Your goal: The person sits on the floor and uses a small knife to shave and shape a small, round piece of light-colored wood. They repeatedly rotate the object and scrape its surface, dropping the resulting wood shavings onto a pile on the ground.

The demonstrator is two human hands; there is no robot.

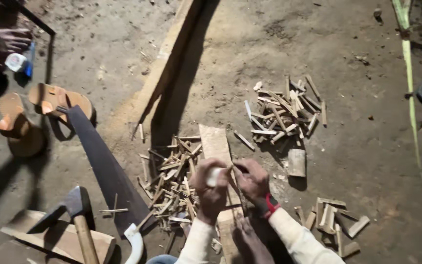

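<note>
A pale stick (214, 176) is gripped in the left hand (210, 188) over the board (216, 144); a thin blade (238, 188) is held by the right hand (252, 180). Many cut sticks are piled left (172, 186) and farther off (284, 110), so much seems done.

The left hand (211, 188) grips a pale wood piece (214, 177). The right hand (252, 180) touches it above a plank (217, 144), between heaps of wood slivers (172, 183).

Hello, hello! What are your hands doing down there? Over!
Left hand grips pale wood piece. Right hand shaves it with thin blade. Wood splints piled alongside plank.
</note>
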